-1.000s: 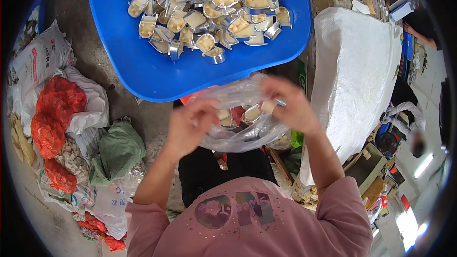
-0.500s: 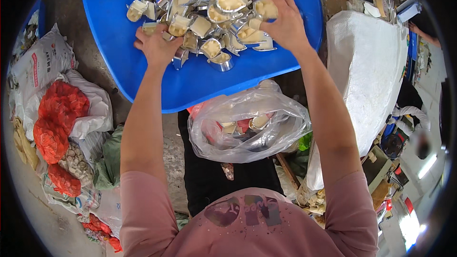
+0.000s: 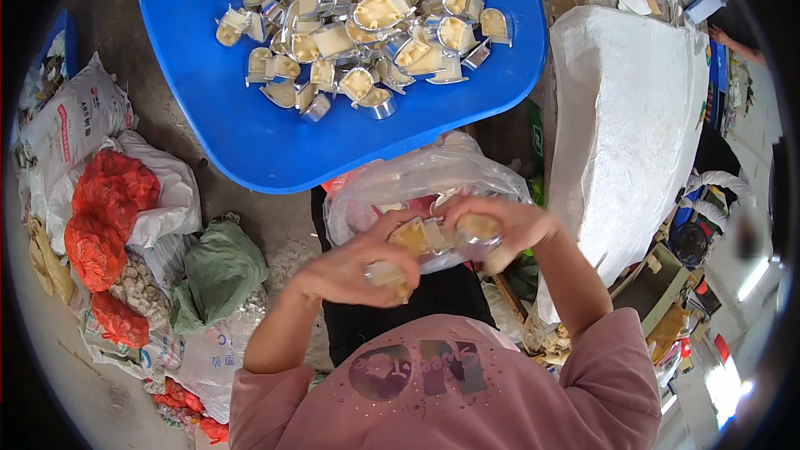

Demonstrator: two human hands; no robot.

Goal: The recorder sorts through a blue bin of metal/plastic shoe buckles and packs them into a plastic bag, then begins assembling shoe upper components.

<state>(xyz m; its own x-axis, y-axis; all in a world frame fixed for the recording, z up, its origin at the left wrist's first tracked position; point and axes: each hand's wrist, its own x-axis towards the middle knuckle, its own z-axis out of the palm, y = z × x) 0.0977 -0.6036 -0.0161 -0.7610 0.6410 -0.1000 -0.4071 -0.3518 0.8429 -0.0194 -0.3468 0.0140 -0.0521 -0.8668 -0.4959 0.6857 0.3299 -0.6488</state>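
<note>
Head view: blue tub (image 3: 268, 148) beyond, clear bag (image 3: 387, 173) nearer. Left hand (image 3: 357, 265) and right hand (image 3: 518, 221) over the bag's near side, each grip curled around chrome-and-cream parts (image 3: 385, 276); count blurred. I'd keep fingers cupped, parts off the bag's rim. Half a second ago both hands were at the tub's heap (image 3: 382, 10).

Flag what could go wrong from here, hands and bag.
1. Left grip and right grip hold several cream-and-silver parts between them; one could slip and fall outside the bag.
2. The clear plastic bag looks limp and creased, and the grips are over its near edge, so film might snag or fold inward.
3. Parts are loosely heaped in the blue tub; reaching in might shift the heap.
</note>
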